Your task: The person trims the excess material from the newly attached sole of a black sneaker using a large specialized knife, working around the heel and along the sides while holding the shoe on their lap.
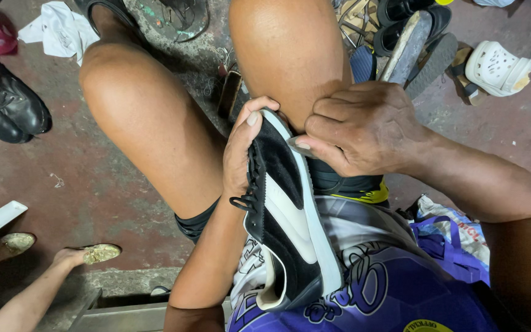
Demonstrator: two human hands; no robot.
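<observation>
While hands (pixel 314 141) grip a black sneaker (pixel 287 215), shoes (pixel 499 64) litter the reddish concrete floor (pixel 87 184).

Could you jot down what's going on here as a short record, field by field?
left hand: grips the toe end of a black and white sneaker
right hand: fingertips pinch at the sneaker's white sole edge
sneaker: lies in the lap, between the knees
another person's hand: holds a dirty sole, lower left
floor: black boots, white clog

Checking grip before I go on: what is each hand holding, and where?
Left hand grips the black and white shoe around its toe end, by the laces. Right hand pinches at the white sole edge near the toe; whether it holds a tool cannot be told.
</observation>
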